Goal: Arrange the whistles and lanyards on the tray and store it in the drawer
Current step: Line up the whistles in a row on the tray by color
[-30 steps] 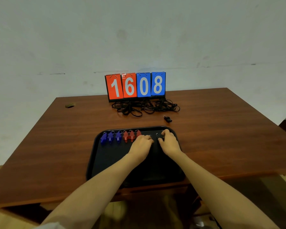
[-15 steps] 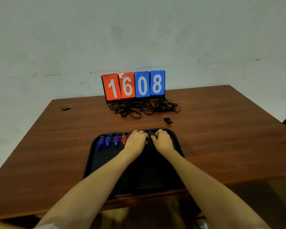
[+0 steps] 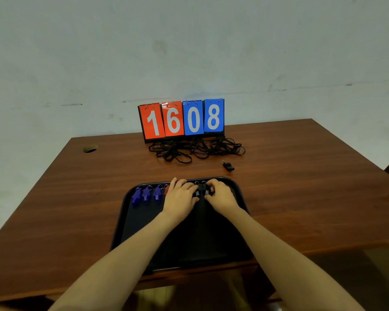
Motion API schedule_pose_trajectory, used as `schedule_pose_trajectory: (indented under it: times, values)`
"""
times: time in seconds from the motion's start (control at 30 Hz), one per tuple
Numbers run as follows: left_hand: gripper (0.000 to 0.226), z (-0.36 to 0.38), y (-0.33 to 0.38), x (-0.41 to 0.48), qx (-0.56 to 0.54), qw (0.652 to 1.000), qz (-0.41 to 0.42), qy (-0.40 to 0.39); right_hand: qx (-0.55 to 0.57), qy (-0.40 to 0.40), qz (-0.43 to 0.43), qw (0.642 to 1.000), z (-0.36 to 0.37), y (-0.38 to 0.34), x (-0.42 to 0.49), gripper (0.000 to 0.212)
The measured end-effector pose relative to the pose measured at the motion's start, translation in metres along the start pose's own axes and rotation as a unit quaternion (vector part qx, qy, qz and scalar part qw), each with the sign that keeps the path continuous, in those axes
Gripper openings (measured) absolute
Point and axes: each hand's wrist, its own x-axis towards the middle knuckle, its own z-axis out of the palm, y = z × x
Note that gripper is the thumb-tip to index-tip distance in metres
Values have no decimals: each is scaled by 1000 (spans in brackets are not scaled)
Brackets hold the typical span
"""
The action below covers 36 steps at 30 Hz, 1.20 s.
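Right hand: centre of frame, fingers curled onto the black whistles, pinching them
Left hand: just beside, fingers bent over the row; whether it grips anything cannot be told
Row: blue whistles at left along the top edge of the tray; a red whistle half hidden
Doing it well: probably set the black pair parallel, rings up-frame; avoid knocking neighbours
Off the tray: lone whistle and lanyards, upper centre
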Motion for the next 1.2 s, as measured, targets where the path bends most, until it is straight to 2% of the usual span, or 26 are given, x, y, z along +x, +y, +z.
schedule_pose_trajectory:
  times: [0.27, 0.77, 0.9, 1.0, 1.1, 1.2]
  values:
    - [38, 0, 1, 0, -1, 1000, -7, -1, -12, 24, -28, 999, 1, 3, -3, 43]
    - [40, -4, 3, 1, -6, 1000, -7, -26, -9, 19, -35, 999, 4, 6, -7, 49]
    - [39, -4, 8, 0, -12, 1000, 8, 13, 14, -5, -22, 1000, -1, 5, -8, 53]
    - [39, -5, 17, 4, -15, 999, 26, 27, 33, 58, -7, 998, -18, 8, -6, 42]
    - [42, -4, 26, 13, -18, 999, 35, -9, 17, 147, 3, 989, -42, 18, 9, 37]
    - [45, -2, 32, 20, -10, 998, 33, -45, -33, 121, 17, 992, -63, 27, 28, 46]
